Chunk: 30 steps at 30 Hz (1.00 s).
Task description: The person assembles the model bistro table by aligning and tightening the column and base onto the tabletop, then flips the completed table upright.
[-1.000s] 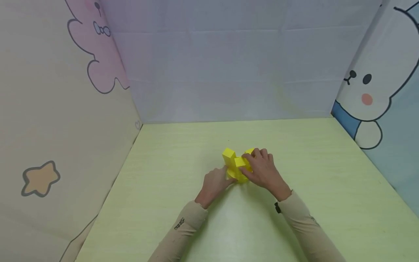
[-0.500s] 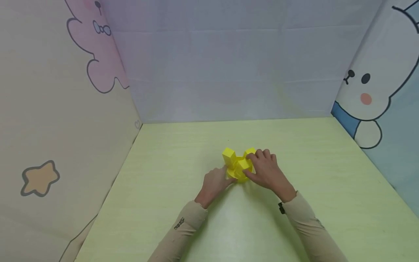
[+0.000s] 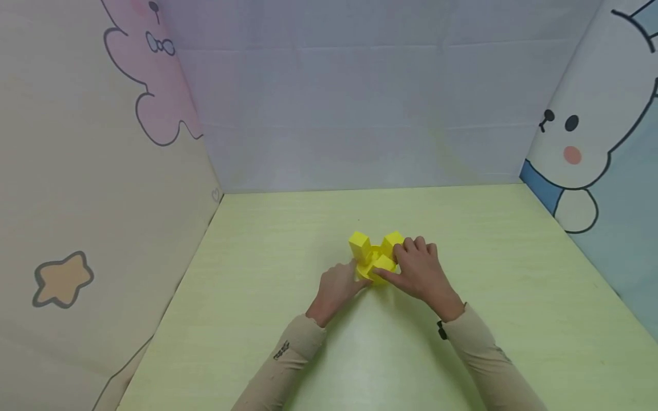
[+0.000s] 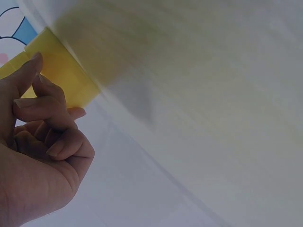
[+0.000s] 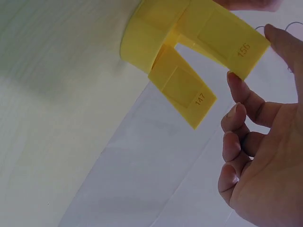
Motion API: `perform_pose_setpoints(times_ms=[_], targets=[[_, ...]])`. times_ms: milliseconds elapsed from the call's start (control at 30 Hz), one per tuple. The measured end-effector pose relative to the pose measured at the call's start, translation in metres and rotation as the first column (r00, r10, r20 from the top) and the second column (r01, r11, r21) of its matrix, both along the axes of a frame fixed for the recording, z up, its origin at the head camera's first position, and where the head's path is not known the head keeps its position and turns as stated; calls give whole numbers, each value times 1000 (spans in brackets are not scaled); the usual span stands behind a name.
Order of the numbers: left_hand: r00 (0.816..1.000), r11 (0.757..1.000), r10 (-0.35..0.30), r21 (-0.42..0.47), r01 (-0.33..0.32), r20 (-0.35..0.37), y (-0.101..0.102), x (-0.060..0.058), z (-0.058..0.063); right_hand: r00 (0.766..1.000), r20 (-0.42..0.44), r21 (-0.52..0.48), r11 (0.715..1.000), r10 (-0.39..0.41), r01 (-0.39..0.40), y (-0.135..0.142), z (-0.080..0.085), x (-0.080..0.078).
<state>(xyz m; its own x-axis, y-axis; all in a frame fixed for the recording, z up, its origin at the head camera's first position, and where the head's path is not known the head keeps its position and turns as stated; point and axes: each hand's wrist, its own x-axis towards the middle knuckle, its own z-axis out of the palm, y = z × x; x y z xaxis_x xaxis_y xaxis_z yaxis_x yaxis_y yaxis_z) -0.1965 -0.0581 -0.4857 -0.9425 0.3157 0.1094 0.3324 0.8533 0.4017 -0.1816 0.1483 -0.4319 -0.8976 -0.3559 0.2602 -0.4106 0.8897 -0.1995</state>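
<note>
A yellow round base [image 5: 147, 35] stands on the table with yellow rectangular blocks set in it, leaning outward. My left hand [image 3: 337, 288] grips this base from the left, thumb at its near side; the left wrist view shows its fingers against the yellow wall [image 4: 71, 75]. My right hand [image 3: 422, 275] pinches the near block [image 3: 384, 263], marked 156 in the right wrist view, between thumb and index finger. The back left block [image 3: 360, 244] stands free of both hands. Behind the right fingers is the back right block [image 3: 393, 240]. Another block face reads 147 [image 5: 184, 92].
The pale green tabletop [image 3: 288, 228] runs back to a plain hanging sheet [image 3: 329, 114]. Printed cloth walls with cartoon figures close off the left [image 3: 103, 200] and right [image 3: 576, 137] sides.
The near block has turned and dropped outward, toward the right. My right hand has shifted slightly right and lower with it, uncovering more of the back right block. The left hand has stayed put.
</note>
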Motion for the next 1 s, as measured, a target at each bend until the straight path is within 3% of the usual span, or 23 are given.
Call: perform_pose_setpoints(times_ms=[267,567,833,1000], targets=[[1000,1000,-3,-6,3,6,2,-2,-1,999,-52,7,1000,-2,3,0,-1,6],[1000,1000,-6,-13,6,5,3,-2,-1,1000,-6,-29,999,-22,22,-8,-2,9],[1000,1000,-11,4,11,19,4,-1,0,993,-10,-55,991,120,-121,5,2,3],[1000,1000,-16,7,16,5,4,-1,-1,990,-53,-29,990,134,-136,3,-3,0]])
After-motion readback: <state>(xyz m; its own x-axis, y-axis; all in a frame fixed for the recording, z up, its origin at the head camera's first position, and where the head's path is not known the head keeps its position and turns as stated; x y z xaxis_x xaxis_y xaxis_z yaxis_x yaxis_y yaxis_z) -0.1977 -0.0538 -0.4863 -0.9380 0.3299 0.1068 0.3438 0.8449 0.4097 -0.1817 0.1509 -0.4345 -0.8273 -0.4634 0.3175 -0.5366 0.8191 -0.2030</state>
